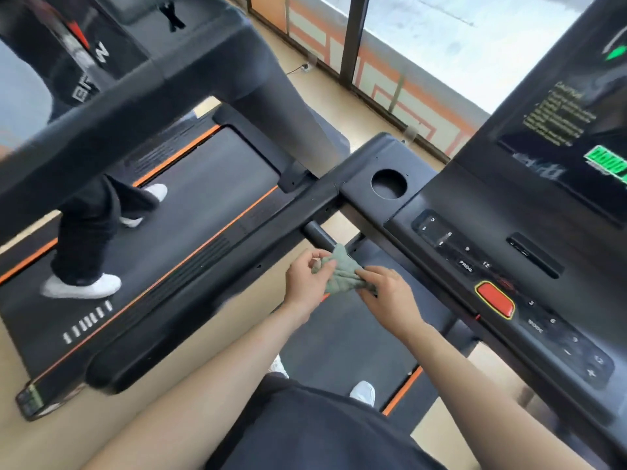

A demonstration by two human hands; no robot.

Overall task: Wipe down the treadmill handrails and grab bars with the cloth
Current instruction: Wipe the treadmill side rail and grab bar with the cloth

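A grey-green cloth (342, 274) is wrapped over the short black grab bar (317, 235) that sticks out below the treadmill console. My left hand (305, 283) pinches the cloth's left edge. My right hand (390, 296) presses the cloth's right side from above. The long black left handrail (190, 293) runs from the console down to the lower left, just left of my hands. The part of the grab bar under the cloth is hidden.
The console (509, 276) with a red stop button (494, 299), buttons and a lit screen is to the right. A cup holder hole (388, 184) lies above my hands. On the neighbouring treadmill (190, 205) a person in dark trousers and white shoes is walking. Windows are beyond.
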